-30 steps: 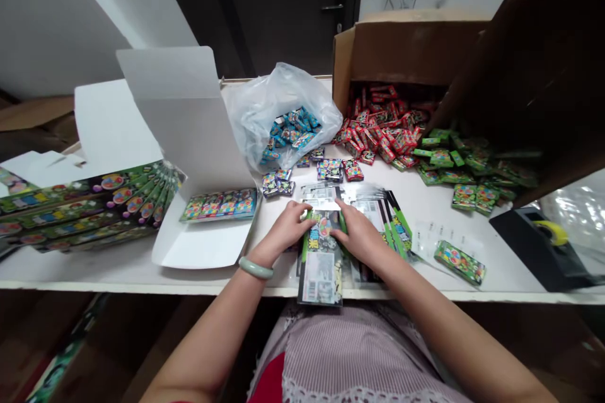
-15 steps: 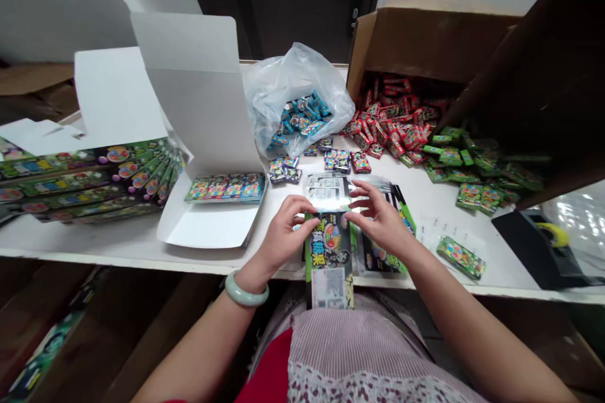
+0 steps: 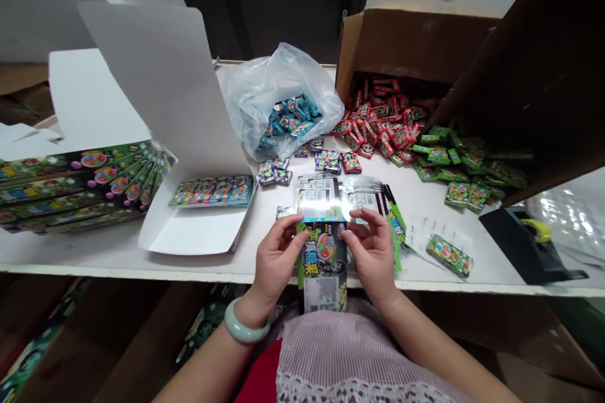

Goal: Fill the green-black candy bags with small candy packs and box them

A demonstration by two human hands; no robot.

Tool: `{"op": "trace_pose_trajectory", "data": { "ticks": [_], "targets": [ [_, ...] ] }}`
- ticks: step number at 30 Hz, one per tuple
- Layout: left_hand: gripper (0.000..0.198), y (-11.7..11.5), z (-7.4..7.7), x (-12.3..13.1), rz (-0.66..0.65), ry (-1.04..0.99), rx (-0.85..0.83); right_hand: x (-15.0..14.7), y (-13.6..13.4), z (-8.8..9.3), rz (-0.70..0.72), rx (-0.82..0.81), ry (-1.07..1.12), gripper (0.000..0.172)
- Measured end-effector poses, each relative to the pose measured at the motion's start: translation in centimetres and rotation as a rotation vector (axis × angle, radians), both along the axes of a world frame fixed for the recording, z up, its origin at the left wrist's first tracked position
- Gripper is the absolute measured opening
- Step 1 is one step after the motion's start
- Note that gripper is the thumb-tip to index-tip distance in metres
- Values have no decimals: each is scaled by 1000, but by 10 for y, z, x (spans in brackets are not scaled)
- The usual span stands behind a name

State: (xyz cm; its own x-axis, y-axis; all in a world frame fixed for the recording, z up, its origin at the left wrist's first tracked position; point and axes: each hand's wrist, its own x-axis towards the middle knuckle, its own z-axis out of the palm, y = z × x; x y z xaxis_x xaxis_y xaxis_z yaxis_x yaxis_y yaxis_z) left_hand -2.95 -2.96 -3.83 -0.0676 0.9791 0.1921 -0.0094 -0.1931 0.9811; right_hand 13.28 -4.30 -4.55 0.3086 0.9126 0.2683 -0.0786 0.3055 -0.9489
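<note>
Head view looks down on our left hand [image 3: 278, 259] and right hand [image 3: 373, 254], held close together above a white laminated bench [image 3: 94, 252]. Between them we hold a stiff, glossy printed candy card [image 3: 322, 264], upright in our grip and slightly tilted, its lower end reaching past the bench's front edge. Our left fingers [image 3: 295, 236] and right fingers [image 3: 352, 234] close narrowly on its two long edges near the top, pinching the thin card, and a smooth, pale jade bangle [image 3: 246, 321] circles our left wrist.

Just behind the card, a loose fan of shiny, film-like printed cards [image 3: 363, 198] lies flat on the bench and catches the light. To the left, a folded white paperboard carton [image 3: 165, 107] stands open, with a flat row of colourful packets [image 3: 212, 192] on its lower panel, beside a stack of long green printed boxes [image 3: 80, 186].

Farther back, a crinkled translucent plastic bag [image 3: 278, 101] holds small blue packets [image 3: 288, 119]. A corrugated cardboard carton [image 3: 416, 44] lies on its side, spilling red packets [image 3: 382, 119] and green packets [image 3: 454, 160]. On the right, a black tape dispenser [image 3: 529, 245] holds a yellow-cored roll, near a single green packet [image 3: 449, 256] lying on its own.
</note>
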Motion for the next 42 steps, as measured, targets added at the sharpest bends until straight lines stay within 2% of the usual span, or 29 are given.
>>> {"op": "trace_pose_trajectory", "data": {
  "ticks": [5, 8, 10, 12, 15, 16, 20, 22, 25, 30, 33, 39, 42],
  "targets": [
    [10, 3, 4, -4, -9, 60, 68, 14, 5, 2, 130, 19, -229, 30],
    [9, 6, 9, -5, -18, 61, 74, 20, 13, 13, 225, -54, -234, 31],
    [9, 8, 11, -4, -29, 31, 51, 20, 20, 21, 240, -79, -163, 41],
    [5, 10, 12, -4, -33, -40, 18, 16, 24, 26, 241, -83, -84, 59],
    [29, 10, 12, -6, -38, -145, -29, 12, 24, 26, 290, -98, -33, 72],
    [31, 10, 12, -7, -44, -142, -23, 11, 23, 25, 312, -100, -35, 71],
    [9, 6, 19, -14, -111, -16, 96, 16, 18, 25, 363, -63, -140, 56],
    [6, 5, 24, -15, -137, 4, 121, 19, 17, 29, 416, -60, -216, 51],
    [4, 6, 32, -13, -141, 20, 72, 19, 19, 39, 444, -102, -253, 46],
    [7, 11, 43, -11, -166, -4, -84, 13, 25, 54, 472, -181, -167, 54],
    [8, 14, 47, -13, -158, -11, -148, 13, 26, 58, 515, -194, -163, 51],
    [7, 18, 51, -16, -206, -15, -155, 15, 23, 60, 484, -147, -360, 48],
    [6, 18, 51, -19, -281, -7, -102, 16, 21, 62, 470, -110, -443, 45]
  ]
}}
